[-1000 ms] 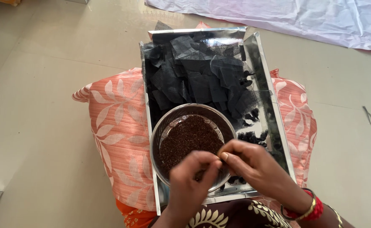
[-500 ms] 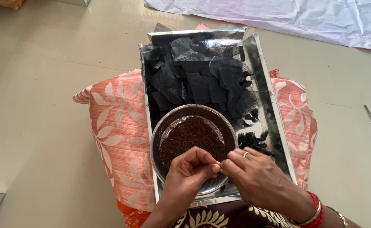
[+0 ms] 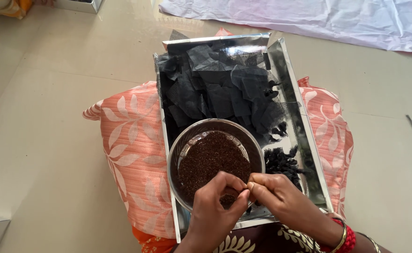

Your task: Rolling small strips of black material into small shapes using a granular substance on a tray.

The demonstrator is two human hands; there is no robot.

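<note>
Head view: our left hand (image 3: 215, 213) and right hand (image 3: 281, 201) meet fingertip to fingertip over the steel bowl (image 3: 178, 154) of dark brown granules (image 3: 213, 161), pinched on something too small to identify. Risk: pressure on the near rim tips it, spilling granules across the silver tray (image 3: 304, 140) and black mesh squares (image 3: 215, 89) beyond.

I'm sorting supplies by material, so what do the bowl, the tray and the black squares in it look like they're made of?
Bowl: probably steel, its polished rim mirrors the light. Tray: silvery and mirror-like with creased walls, maybe foil-faced card or thin metal. Black squares: thin, limp mesh-like fabric, since a fine weave shows and the edges crumple.
</note>
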